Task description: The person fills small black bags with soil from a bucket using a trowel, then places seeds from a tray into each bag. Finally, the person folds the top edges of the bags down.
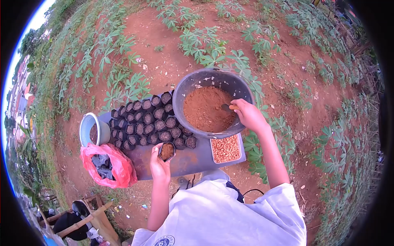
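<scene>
Outdoors at worktop (193,159), holding pot (174,154) in left hand (159,167) toward near edge, trowel (233,107) in right hand (247,115). Keep pot upright; scoop soil (203,106) evenly.

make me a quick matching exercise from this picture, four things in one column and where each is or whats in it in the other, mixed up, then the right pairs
Things
1. pink bag
2. large bucket
3. small tool
4. small black container

Place or contents
A. held in the right hand
B. crumpled dark plastic shows in its opening
C. held in the left hand
D. a wide bed of brown soil lies inside it

Right pairs
1-B
2-D
3-A
4-C
</scene>
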The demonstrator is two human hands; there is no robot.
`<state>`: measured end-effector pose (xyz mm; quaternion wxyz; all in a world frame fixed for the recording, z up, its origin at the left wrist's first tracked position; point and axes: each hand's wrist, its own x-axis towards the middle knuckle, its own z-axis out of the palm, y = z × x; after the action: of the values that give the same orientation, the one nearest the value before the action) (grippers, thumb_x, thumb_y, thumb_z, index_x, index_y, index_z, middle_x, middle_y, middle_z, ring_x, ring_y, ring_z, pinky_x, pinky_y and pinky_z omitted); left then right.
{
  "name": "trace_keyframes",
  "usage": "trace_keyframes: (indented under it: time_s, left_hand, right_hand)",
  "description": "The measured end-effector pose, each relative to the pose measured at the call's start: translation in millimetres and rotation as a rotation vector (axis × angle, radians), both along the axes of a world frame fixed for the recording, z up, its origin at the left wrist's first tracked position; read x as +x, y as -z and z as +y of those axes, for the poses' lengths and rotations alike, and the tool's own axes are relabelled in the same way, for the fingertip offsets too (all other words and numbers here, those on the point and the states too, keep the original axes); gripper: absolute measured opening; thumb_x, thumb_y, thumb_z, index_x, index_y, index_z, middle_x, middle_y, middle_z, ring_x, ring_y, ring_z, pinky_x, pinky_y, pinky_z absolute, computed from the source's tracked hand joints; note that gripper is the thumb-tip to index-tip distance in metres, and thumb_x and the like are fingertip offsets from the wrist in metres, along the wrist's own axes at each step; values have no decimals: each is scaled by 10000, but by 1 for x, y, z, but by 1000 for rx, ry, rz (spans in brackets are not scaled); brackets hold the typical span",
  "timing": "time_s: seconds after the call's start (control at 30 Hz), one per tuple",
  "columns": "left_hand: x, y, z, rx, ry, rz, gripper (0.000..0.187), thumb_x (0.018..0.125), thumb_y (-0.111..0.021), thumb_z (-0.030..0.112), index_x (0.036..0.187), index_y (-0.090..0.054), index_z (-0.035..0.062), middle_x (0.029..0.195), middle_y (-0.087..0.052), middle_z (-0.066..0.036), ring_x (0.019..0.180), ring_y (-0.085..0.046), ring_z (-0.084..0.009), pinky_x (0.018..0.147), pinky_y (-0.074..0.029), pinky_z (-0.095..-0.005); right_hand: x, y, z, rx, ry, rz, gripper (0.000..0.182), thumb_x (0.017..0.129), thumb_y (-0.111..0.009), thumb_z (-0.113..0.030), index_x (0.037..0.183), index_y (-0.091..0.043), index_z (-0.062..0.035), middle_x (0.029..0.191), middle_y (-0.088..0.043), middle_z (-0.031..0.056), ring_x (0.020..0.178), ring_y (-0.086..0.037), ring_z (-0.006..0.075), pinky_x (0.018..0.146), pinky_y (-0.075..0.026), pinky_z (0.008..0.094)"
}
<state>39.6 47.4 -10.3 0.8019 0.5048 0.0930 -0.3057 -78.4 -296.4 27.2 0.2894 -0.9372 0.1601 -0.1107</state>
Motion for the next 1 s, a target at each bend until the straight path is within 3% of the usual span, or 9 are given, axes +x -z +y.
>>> trace_keyframes:
  time_s: [0.37,0.43,0.53,0.8,0.87,1.0]
  left_hand:
    - [1,4,-33,19,-134,27,279,984,-388,266,1145,-504,70,1096,-567,-64,1014,-574,-191,848,-489,-406]
    - [3,6,-36,19,-143,33,278,984,-391,268,1143,-505,71,1095,-567,-63,1010,-574,-191,848,-489,-407]
    - [1,8,-39,30,-159,49,280,975,-421,287,1130,-521,76,1071,-589,-64,984,-590,-202,827,-496,-415]
    - [6,1,-53,48,-206,34,276,974,-446,293,1113,-539,74,1039,-608,-66,961,-599,-203,802,-503,-419]
    - [6,1,-51,50,-146,21,272,972,-424,295,1132,-517,95,1082,-571,-33,1028,-563,-173,873,-474,-417]
    - [4,2,-46,60,-150,14,276,971,-423,301,1129,-518,95,1085,-571,-38,1027,-566,-173,871,-475,-422]
  right_hand:
    - [38,31,-37,92,-171,37,221,835,-574,-20,1053,-564,13,1052,-631,170,980,-622,349,842,-500,415]
    - [39,23,-38,319,-136,73,211,845,-576,-13,1053,-571,17,1050,-639,167,979,-633,330,850,-493,392]
    - [40,8,-33,461,-130,39,211,854,-582,-5,1064,-575,14,1036,-645,164,972,-636,311,852,-484,376]
    - [41,8,-34,428,-129,33,230,841,-595,19,1070,-583,-7,1007,-647,128,961,-631,250,841,-477,341]
    - [44,11,-32,447,-150,44,235,839,-595,19,1072,-582,-6,1009,-647,130,960,-631,251,840,-477,341]
    - [51,21,-28,456,-184,41,235,830,-586,22,1064,-584,-5,995,-643,124,950,-628,232,835,-478,338]
